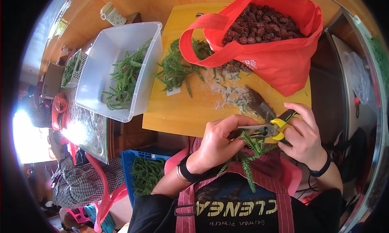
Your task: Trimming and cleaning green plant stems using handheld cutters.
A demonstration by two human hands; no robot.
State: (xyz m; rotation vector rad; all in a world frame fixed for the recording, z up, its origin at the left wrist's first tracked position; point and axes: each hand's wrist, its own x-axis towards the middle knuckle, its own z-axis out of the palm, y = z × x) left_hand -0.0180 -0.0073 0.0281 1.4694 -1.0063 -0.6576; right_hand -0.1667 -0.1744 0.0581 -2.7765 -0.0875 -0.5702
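"What's the right hand [303, 138] doing?"
"It's wrapped around the pliers [268, 130]."
"And the left hand [219, 138]?"
"Curled in at the pliers' tips; I can't tell what it pinches."
"The sprig [255, 149]?"
"Between the hands, just below the pliers. Beyond, a red bag [279, 65] of cones [259, 28] stands on the table [174, 115]."

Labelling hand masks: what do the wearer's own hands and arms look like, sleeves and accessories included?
Left hand: ungloved, wide black wristband, thin pale bangle. Right hand: ungloved, slimmer dark wristband. Black short sleeves; forearms uncovered.
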